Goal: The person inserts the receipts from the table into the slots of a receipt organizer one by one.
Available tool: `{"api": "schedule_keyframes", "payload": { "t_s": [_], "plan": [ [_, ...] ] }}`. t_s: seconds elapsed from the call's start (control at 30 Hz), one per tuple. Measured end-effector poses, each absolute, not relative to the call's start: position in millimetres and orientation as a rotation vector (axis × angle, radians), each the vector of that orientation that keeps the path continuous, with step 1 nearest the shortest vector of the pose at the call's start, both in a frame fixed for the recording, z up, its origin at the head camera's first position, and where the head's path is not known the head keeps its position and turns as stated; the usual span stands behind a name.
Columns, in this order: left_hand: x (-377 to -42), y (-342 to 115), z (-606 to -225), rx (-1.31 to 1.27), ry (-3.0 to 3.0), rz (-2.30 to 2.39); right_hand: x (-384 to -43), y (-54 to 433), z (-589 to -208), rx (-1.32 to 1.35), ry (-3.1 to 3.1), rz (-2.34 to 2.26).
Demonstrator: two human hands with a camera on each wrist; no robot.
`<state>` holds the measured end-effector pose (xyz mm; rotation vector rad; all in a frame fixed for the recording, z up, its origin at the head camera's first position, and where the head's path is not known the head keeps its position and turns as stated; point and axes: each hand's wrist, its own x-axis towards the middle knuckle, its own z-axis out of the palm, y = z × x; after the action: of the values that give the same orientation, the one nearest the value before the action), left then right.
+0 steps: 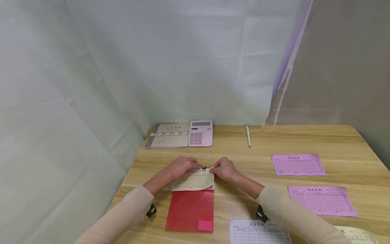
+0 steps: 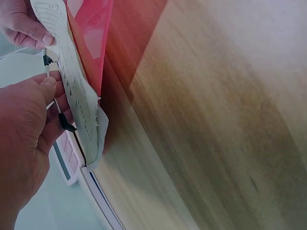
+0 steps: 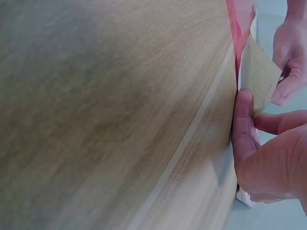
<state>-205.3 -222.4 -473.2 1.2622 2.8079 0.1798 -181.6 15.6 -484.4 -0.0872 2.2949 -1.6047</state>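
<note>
A red folder (image 1: 190, 210) lies on the table, its top end under a pale yellow printed form (image 1: 192, 181). Across the form's top edge runs a thin metal clip bar with black end pieces (image 2: 66, 123). My left hand (image 1: 182, 168) pinches this bar between thumb and fingers, with the form right beside it. The form's upper right corner is gripped between the thumb and fingers of my right hand (image 1: 225, 170). In the right wrist view that yellow corner (image 3: 260, 74) bends up over a white sheet edge, beside the red cover.
Pink forms (image 1: 299, 165) lie to the right. A white form (image 1: 259, 232) sits near the front, with another yellow form (image 1: 356, 235) at the right edge. Behind are booklets (image 1: 169, 135), a pink calculator (image 1: 200, 133) and a pen (image 1: 248, 136). Curtains (image 1: 189, 61) hang beyond the table.
</note>
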Motion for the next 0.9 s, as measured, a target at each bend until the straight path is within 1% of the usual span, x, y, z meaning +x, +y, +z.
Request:
{"api": "schedule_keyframes", "payload": {
  "t_s": [0.4, 0.67, 0.9],
  "plan": [
    [-203.0, -223.4, -476.0, 1.283, 2.826, 0.183, -182.4, 12.4, -489.4, -0.084, 2.340, -1.604],
    [-203.8, -224.0, -476.8, 1.261, 2.819, 0.177, -178.1, 12.8, -487.0, -0.153, 2.368, -1.591],
    [-201.2, -224.7, -477.2, 1.313, 2.839, 0.148, -178.1, 13.6, -485.6, -0.159, 2.364, -1.575]
  ]
}}
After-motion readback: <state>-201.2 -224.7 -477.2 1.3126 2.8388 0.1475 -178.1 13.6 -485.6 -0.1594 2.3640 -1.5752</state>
